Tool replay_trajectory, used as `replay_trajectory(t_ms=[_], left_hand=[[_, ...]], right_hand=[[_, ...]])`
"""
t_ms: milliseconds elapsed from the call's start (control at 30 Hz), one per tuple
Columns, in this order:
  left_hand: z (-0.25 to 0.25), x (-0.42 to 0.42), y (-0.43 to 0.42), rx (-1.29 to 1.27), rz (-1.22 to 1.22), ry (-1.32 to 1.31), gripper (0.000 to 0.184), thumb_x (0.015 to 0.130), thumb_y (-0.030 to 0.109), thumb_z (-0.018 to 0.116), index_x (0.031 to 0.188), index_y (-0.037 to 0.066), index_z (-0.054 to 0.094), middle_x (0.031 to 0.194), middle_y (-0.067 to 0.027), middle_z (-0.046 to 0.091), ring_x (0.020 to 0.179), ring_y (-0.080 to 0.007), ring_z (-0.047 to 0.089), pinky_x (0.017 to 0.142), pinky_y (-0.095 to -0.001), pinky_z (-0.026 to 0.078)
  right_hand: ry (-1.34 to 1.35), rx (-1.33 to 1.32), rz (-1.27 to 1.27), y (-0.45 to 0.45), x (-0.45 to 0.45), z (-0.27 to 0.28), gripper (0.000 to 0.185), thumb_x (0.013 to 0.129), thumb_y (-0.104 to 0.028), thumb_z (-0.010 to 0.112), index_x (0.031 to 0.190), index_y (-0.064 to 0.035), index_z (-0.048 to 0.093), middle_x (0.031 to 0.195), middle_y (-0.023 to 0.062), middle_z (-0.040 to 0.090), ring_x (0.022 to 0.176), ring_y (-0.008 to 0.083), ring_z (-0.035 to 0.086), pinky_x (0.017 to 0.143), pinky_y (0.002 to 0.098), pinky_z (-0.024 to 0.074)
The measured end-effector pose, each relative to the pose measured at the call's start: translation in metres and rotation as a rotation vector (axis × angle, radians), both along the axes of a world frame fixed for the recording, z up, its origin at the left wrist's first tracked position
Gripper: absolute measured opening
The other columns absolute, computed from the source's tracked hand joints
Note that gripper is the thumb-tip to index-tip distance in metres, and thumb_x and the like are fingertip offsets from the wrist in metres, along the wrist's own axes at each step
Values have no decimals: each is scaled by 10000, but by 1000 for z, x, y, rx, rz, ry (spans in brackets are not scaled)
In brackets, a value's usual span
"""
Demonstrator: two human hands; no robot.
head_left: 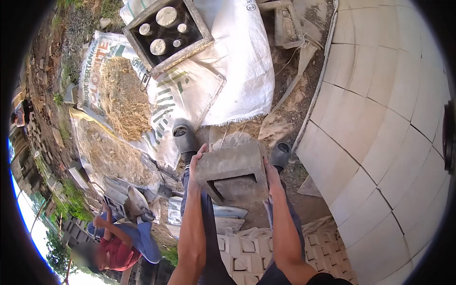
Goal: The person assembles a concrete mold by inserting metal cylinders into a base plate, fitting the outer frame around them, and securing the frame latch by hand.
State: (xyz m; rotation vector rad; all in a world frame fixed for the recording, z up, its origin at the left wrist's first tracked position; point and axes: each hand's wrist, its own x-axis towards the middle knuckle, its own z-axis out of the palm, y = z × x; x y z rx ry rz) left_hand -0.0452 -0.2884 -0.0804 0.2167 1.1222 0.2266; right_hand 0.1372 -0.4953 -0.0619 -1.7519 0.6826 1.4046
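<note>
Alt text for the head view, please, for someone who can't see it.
A person's left hand and right hand grip opposite sides of a gray box-shaped block with a rectangular recess. Beyond are white sacks, a sandy pile and a frame around five round-topped forms. Pale slabs spread right; another person is low at left.

The far side of the block (232, 164) is hidden, along with some fingers of the left hand (197, 164) and right hand (272, 175) around it. Sand (124, 97) covers part of the print on a sack (97, 47). The top edge cuts off a box (183, 57). A dark object (448, 137) is cut off at right, unidentifiable. A nearby person's head (88, 256) is blurred; another person (20, 116), farther off, is too small to make out.
</note>
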Motion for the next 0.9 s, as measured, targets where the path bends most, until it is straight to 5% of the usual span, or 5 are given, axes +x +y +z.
replay_trajectory(t_ms=[433, 500, 633, 700, 900], left_hand=[[-152, 25, 57, -102, 63, 89, 566, 933, 459, 465, 1298, 28, 498, 1196, -120, 602, 1092, -259, 580, 988, -377, 431], [-155, 26, 48, 300, -137, 612, 601, 948, 512, 421, 1315, 41, 494, 1244, -112, 577, 1155, -242, 533, 1026, -365, 379], [-102, 46, 29, 160, -237, 751, 556, 1003, 419, 320, 1255, -36, 518, 1218, -211, 576, 1162, -281, 522, 1016, -357, 361], [-59, 43, 21, 719, -652, 851, 480, 1002, 344, 341, 1169, -41, 573, 1132, -221, 608, 1142, -283, 543, 980, -379, 387], [134, 80, 47, 299, -200, 220, 223, 1019, 187, 448, 1022, -1, 567, 824, -65, 650, 813, -160, 648, 769, -286, 510]], right_hand=[[179, 13, -14, 61, 54, -139, 744, 945, -611, 440, 1310, 30, 538, 1240, 172, 607, 1103, 249, 586, 942, 346, 439], [-81, -291, 165, 65, 65, -122, 665, 964, -537, 440, 1285, 35, 553, 1247, 188, 607, 1115, 282, 596, 952, 357, 436], [-534, -197, 367, 64, 83, -69, 449, 942, -318, 497, 1234, 11, 587, 1205, 214, 623, 1126, 291, 599, 964, 362, 438], [-628, -156, 417, 63, 80, -52, 348, 908, -214, 544, 1161, 15, 617, 1128, 203, 653, 1079, 287, 622, 942, 361, 457], [-542, 50, 336, 139, 60, 110, 185, 869, -55, 616, 1034, 27, 634, 954, 130, 675, 738, 142, 641, 728, 268, 523]])
